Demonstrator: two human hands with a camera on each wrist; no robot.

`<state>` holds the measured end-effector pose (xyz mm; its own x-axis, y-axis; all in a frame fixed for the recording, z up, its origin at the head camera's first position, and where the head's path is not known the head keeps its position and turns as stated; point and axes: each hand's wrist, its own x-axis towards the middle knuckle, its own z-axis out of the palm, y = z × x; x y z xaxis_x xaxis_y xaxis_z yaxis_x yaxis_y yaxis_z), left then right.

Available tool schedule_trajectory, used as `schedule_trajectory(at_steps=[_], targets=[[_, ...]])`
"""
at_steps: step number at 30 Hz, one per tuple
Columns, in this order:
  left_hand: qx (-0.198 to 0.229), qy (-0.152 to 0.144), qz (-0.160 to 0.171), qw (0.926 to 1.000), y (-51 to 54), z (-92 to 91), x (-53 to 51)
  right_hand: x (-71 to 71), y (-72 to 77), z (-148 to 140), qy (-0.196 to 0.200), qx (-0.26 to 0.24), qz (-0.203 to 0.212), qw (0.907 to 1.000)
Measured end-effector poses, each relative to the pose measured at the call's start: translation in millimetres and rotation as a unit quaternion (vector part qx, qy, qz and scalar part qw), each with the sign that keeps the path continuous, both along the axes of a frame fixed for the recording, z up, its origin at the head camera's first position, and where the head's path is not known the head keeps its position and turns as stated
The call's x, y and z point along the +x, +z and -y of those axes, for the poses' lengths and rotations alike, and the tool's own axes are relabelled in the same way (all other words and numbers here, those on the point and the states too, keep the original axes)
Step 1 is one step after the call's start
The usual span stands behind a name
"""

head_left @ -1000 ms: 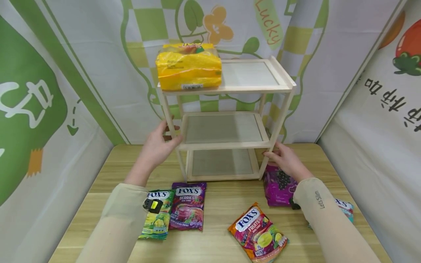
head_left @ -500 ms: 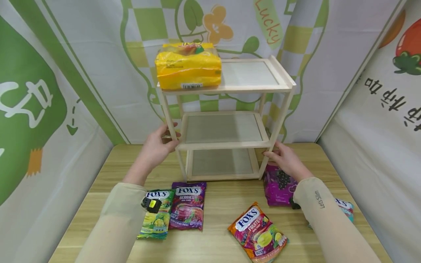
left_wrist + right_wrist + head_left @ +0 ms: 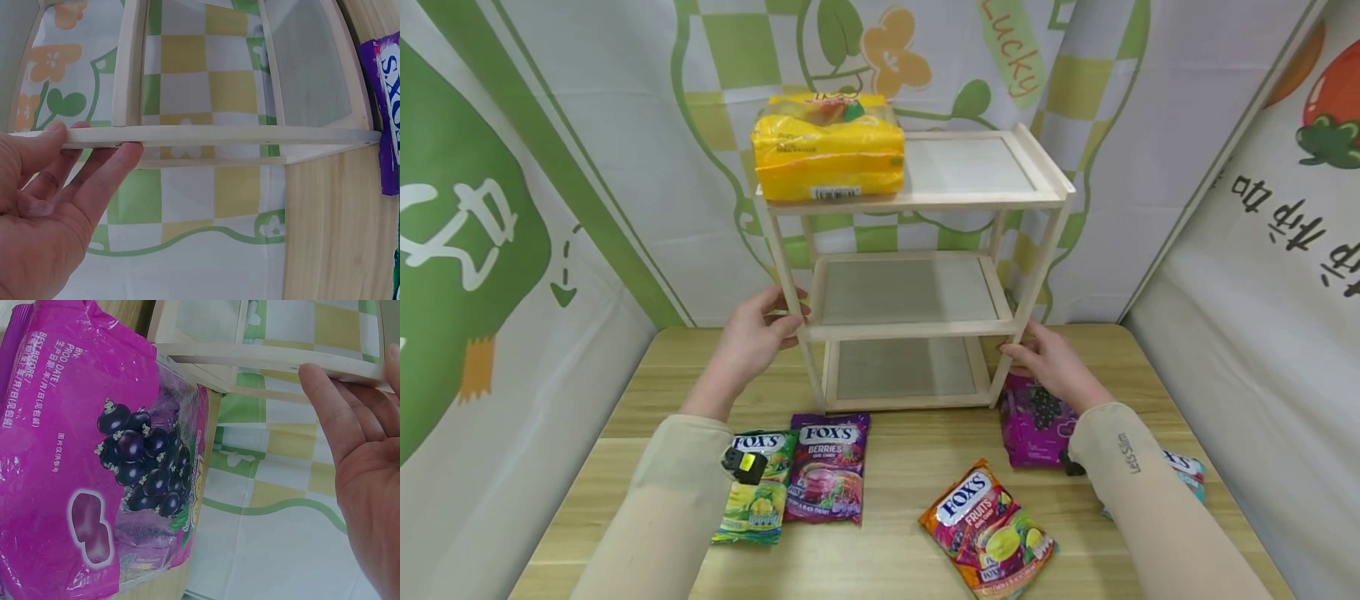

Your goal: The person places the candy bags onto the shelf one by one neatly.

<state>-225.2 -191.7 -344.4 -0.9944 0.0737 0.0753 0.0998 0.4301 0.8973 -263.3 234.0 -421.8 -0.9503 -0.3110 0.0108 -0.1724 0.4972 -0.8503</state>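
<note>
A pale wooden three-tier shelf [image 3: 910,330] stands upright on the table. My left hand [image 3: 751,340] holds its left front post. In the left wrist view the thumb [image 3: 47,147] lies on one side of that post and the fingers on the other. My right hand [image 3: 1056,362] grips the right front post at about middle-tier height, its thumb partly cut off in the right wrist view. On the top tier, at the left, sits a bulky yellow packet [image 3: 829,154]. Just below my right hand a purple packet with a dark berry picture [image 3: 140,456] rests by the shelf's foot.
Left of centre lie a purple Fox's Berries candy bag [image 3: 827,468] and a green Fox's bag [image 3: 763,500]. An orange Fox's Fruits bag [image 3: 988,532] lies front right. A light-blue bag [image 3: 1186,477] is mostly under the right sleeve. Printed curtains [image 3: 917,33] surround the table.
My left hand's fingers have drawn closer round the left post and sit slightly lower. The right hand keeps its place. Shelf and bags show no clear movement; the view has tilted slightly.
</note>
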Motion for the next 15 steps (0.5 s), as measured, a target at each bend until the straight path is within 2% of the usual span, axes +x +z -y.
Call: schedule_trajectory(at_steps=[6, 15], targets=[[-0.002, -0.002, -0.006, 1.0, -0.8, 1.5, -0.5, 0.7, 1.2, 0.8, 0.002, -0.001, 0.0, 1.0], [-0.008, -0.005, -0.007, 0.9999, -3.2, 2.6, -3.4, -2.6, 7.2, -2.1, 0.009, 0.02, 0.035, 0.9992]])
